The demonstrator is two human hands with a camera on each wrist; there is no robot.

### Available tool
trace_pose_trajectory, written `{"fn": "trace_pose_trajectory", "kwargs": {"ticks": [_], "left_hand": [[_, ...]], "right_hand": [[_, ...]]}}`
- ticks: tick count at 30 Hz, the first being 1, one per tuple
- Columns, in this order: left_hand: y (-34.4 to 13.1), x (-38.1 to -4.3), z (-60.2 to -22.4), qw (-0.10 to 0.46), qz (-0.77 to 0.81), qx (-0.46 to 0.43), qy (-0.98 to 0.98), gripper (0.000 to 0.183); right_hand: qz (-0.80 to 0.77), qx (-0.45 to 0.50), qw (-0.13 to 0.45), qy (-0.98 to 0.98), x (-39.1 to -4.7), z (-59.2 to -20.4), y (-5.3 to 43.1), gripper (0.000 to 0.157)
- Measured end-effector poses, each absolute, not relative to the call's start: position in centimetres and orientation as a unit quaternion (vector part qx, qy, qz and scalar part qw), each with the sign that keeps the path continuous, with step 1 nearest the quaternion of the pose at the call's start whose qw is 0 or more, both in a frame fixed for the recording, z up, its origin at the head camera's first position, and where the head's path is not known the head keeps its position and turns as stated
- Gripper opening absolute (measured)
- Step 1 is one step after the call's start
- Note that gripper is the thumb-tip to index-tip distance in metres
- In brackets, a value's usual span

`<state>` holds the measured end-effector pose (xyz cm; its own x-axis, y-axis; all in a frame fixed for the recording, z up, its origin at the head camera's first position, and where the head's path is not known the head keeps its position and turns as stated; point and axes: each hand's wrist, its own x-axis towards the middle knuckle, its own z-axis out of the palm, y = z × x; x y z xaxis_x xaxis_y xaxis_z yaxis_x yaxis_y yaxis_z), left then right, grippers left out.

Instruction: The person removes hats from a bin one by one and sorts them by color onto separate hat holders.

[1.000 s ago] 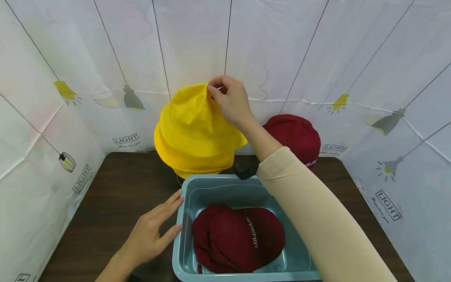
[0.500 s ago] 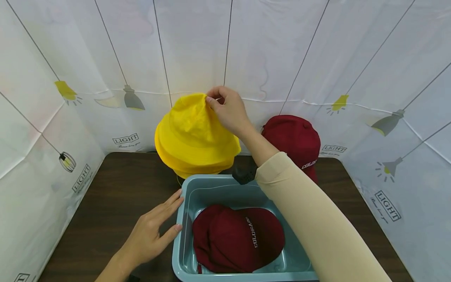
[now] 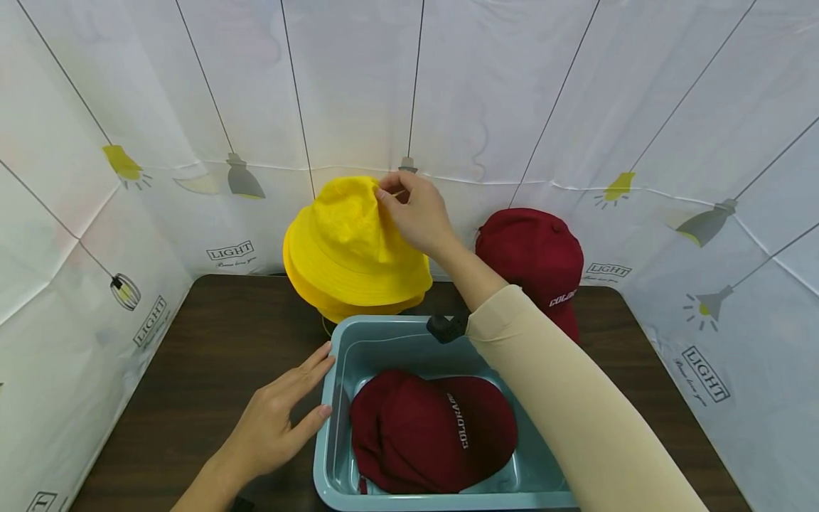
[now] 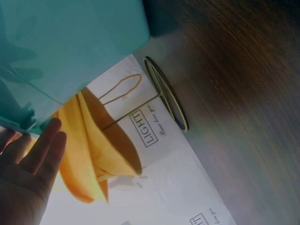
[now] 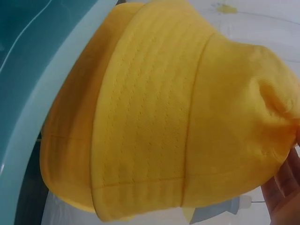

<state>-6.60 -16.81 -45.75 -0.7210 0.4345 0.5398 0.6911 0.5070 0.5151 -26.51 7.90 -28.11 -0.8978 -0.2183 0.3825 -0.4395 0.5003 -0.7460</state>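
Note:
My right hand [image 3: 419,217] pinches the crown of a yellow bucket hat [image 3: 352,238]. This hat sits over a second yellow bucket hat [image 5: 70,145], whose brim shows beneath it. In the left wrist view, a thin wire stand with a ring base [image 4: 166,93] rises under the yellow hats. My left hand [image 3: 275,419] lies with fairly straight fingers against the left side of a blue-green plastic tub [image 3: 325,448]. Inside the tub is a dark red baseball cap [image 3: 409,434] with white lettering.
Another dark red cap [image 3: 530,245] is perched at the back right; my right forearm partly covers it. A dark wood table [image 3: 173,398] lies beneath everything. White sheeting [image 3: 358,78] printed with lamps stands behind and on both sides.
My right hand has come down with the upper yellow bucket hat, which now sits lower and closer over the other one. My left hand and the tub have stayed put.

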Motion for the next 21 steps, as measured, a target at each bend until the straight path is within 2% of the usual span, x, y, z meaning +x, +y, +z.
{"fn": "trace_pose_trajectory", "kwargs": {"ticks": [8,21], "left_hand": [[-16.8,-6.7,-45.8,0.178,-0.368,-0.334,-0.849,0.069],[-16.8,-6.6,-45.7,0.181,-0.364,-0.336,-0.85,0.068]], "right_hand": [[0.454,0.189,0.141,-0.859,-26.1,-26.9,9.0,0.021],[0.455,0.179,0.13,-0.862,-25.8,-26.6,12.2,0.023]]}}
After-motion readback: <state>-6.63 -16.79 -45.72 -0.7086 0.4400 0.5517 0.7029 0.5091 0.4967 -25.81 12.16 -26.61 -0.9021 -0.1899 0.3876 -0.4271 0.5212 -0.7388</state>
